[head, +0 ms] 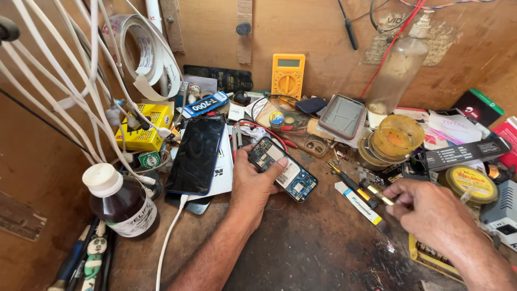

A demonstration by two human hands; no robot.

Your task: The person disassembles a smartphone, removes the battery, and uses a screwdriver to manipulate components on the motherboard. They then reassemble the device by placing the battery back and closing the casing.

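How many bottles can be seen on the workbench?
2: a brown bottle with a white cap at the left front, and a clear bottle leaning on the back wall. The clutter may hide others.

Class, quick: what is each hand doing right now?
Left hand: shut on opened phone.
Right hand: fingers pinched on a thin tool.
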